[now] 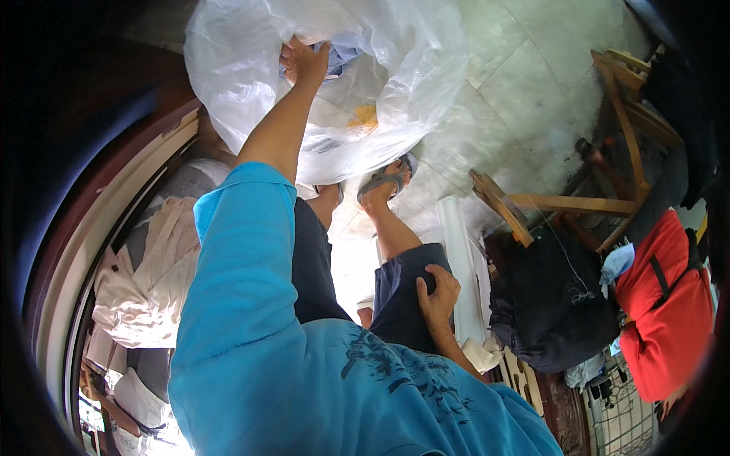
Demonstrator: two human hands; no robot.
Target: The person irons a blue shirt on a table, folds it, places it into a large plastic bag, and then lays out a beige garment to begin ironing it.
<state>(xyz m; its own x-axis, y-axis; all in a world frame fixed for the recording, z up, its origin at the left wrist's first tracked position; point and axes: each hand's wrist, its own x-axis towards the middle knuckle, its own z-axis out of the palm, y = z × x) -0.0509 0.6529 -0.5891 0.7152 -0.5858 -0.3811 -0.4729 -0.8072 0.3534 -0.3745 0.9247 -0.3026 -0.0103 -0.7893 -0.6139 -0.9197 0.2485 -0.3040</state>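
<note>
A large translucent white plastic bag (426, 53) stands with its mouth spread wide in front of my feet. My left hand (304, 62) reaches down into it, thumb apart from the fingers, beside a crumpled blue-grey cloth (344, 55). The fingertips are partly hidden, and I see no firm grip on the cloth. Lower in the bag's opening shows a small orange-yellow piece (363, 116). My right hand (439, 295) rests on the leg of my dark shorts (407, 277), thumb and fingers apart, holding nothing.
Pale cloth (156, 266) is heaped at the left. To the right stand a wooden frame (570, 204) and a dark cloth bundle (551, 296). A person in red clothing (661, 311) is at the far right. A white roll or tube (456, 258) stands beside my right leg, on the tiled floor (509, 99).
</note>
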